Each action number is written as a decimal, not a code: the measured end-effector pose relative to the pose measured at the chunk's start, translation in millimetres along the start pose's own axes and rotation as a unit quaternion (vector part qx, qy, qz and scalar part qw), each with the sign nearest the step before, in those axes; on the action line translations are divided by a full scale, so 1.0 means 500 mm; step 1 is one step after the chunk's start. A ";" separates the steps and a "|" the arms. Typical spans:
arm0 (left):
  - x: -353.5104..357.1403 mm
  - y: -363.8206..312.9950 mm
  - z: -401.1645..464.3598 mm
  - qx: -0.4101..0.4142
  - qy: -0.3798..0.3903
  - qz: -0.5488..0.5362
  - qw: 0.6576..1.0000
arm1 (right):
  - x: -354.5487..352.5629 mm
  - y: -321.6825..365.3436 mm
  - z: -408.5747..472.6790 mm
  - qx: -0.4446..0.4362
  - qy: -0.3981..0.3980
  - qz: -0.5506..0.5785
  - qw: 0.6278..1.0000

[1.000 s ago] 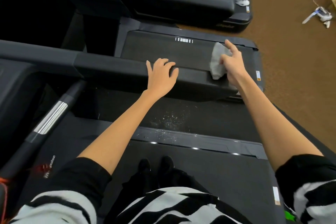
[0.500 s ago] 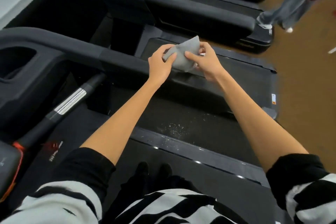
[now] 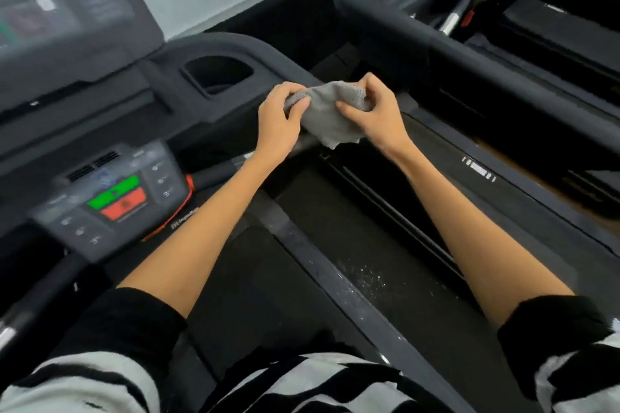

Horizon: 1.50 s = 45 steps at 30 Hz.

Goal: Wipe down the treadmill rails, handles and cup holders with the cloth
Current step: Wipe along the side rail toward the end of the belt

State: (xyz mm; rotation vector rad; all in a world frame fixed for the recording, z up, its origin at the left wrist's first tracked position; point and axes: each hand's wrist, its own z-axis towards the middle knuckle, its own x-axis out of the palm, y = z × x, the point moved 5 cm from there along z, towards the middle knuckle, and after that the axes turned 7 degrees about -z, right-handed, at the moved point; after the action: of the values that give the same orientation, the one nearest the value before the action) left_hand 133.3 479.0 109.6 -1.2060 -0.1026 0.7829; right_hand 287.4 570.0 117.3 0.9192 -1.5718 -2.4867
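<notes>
A grey cloth [image 3: 327, 119] hangs bunched between both hands, held in the air just right of the black cup holder [image 3: 218, 75]. My left hand [image 3: 278, 124] pinches its left edge and my right hand [image 3: 377, 114] grips its right side with curled fingers. Under the hands runs the black side rail [image 3: 255, 57] of my treadmill, curving round from the console. The lower end of the cloth dangles free below my right hand.
The control panel [image 3: 114, 198] with green and red buttons sits at lower left, below a dark screen [image 3: 67, 10]. A silver-banded handle [image 3: 231, 168] pokes out beneath my left wrist. The neighbouring treadmill [image 3: 469, 10] stands to the right. White specks lie on the belt [image 3: 365, 278].
My view has swung left toward the console and cup holder. The right hand brought the cloth in from the rail's end, the left hand left the rail, and both now hold the cloth.
</notes>
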 end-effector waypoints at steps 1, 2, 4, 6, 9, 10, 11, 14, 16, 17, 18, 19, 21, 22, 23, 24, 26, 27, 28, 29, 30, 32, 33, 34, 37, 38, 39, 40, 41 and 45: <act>-0.040 0.003 -0.006 0.000 -0.016 -0.004 1.000 | 0.031 0.026 0.007 -0.012 0.001 0.009 1.000; -0.082 0.005 -0.014 0.002 -0.036 -0.005 0.999 | 0.062 0.049 0.012 -0.025 0.003 0.016 1.000; -0.168 0.013 -0.034 0.006 -0.084 0.010 0.996 | 0.131 0.098 0.014 -0.056 0.026 0.037 0.997; -0.255 0.026 -0.061 0.001 -0.136 0.040 0.990 | 0.203 0.151 0.005 -0.085 0.059 0.059 0.993; -0.373 0.044 -0.114 -0.016 -0.195 0.073 0.978 | 0.307 0.217 -0.016 -0.114 0.087 0.072 0.987; -0.409 0.048 -0.134 -0.020 -0.209 0.078 0.975 | 0.342 0.234 -0.024 -0.119 0.095 0.074 0.986; -0.442 0.051 -0.156 -0.024 -0.221 0.082 0.971 | 0.376 0.251 -0.034 -0.122 0.105 0.078 0.984; -0.531 0.055 -0.223 -0.027 -0.254 0.101 0.962 | 0.468 0.298 -0.069 -0.129 0.128 0.094 0.979; -0.583 0.058 -0.269 -0.029 -0.268 0.120 0.956 | 0.525 0.328 -0.096 -0.131 0.153 0.112 0.973; -0.607 0.061 -0.292 -0.034 -0.273 0.129 0.953 | 0.552 0.341 -0.111 -0.133 0.167 0.118 0.970; -0.630 0.067 -0.316 -0.040 -0.279 0.139 0.949 | 0.578 0.354 -0.127 -0.135 0.182 0.124 0.966; -0.653 0.073 -0.341 -0.047 -0.285 0.149 0.946 | 0.603 0.366 -0.143 -0.137 0.196 0.128 0.962; -0.695 0.086 -0.391 -0.066 -0.299 0.158 0.939 | 0.653 0.384 -0.177 -0.146 0.220 0.131 0.956; -0.715 0.094 -0.416 -0.077 -0.305 0.160 0.936 | 0.678 0.392 -0.194 -0.148 0.230 0.131 0.953; -0.732 0.102 -0.441 -0.088 -0.311 0.161 0.932 | 0.703 0.397 -0.211 -0.149 0.238 0.129 0.951; -0.747 0.112 -0.467 -0.099 -0.317 0.161 0.929 | 0.728 0.401 -0.228 -0.149 0.248 0.125 0.949; -0.772 0.132 -0.514 -0.119 -0.325 0.166 0.923 | 0.776 0.401 -0.262 -0.142 0.271 0.117 0.945; -0.783 0.143 -0.535 -0.128 -0.328 0.170 0.920 | 0.797 0.400 -0.279 -0.138 0.283 0.112 0.943; -0.791 0.157 -0.555 -0.140 -0.330 0.172 0.917 | 0.817 0.398 -0.294 -0.134 0.294 0.110 0.940; -0.798 0.170 -0.573 -0.153 -0.332 0.173 0.915 | 0.835 0.396 -0.308 -0.133 0.305 0.107 0.937; -0.805 0.185 -0.590 -0.168 -0.333 0.174 0.911 | 0.852 0.393 -0.321 -0.131 0.316 0.104 0.934; -0.813 0.213 -0.618 -0.196 -0.334 0.179 0.904 | 0.883 0.381 -0.342 -0.128 0.336 0.088 0.929; -0.815 0.225 -0.629 -0.210 -0.333 0.186 0.900 | 0.897 0.374 -0.351 -0.125 0.345 0.077 0.927; -0.817 0.235 -0.638 -0.225 -0.330 0.196 0.896 | 0.909 0.368 -0.358 -0.124 0.351 0.065 0.926; -0.821 0.256 -0.654 -0.274 -0.328 0.224 0.876 | 0.938 0.354 -0.373 -0.126 0.369 0.022 0.921; -0.824 0.262 -0.656 -0.287 -0.326 0.235 0.870 | 0.946 0.351 -0.375 -0.125 0.373 0.012 0.919; -0.827 0.266 -0.656 -0.295 -0.322 0.250 0.864 | 0.953 0.349 -0.377 -0.125 0.375 0.004 0.919; -0.830 0.271 -0.656 -0.302 -0.319 0.266 0.858 | 0.961 0.348 -0.377 -0.127 0.373 -0.005 0.919; -0.833 0.275 -0.654 -0.308 -0.317 0.279 0.853 | 0.970 0.347 -0.376 -0.134 0.367 -0.026 0.920; -0.837 0.296 -0.647 -0.345 -0.289 0.345 0.824 | 0.987 0.352 -0.379 -0.194 0.350 -0.160 0.902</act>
State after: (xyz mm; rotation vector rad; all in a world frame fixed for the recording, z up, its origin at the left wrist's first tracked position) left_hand -97.2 -5.8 -6.8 -1.6709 -0.5052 1.8606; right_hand -65.8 159.4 -14.6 1.8169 -0.7125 -2.1070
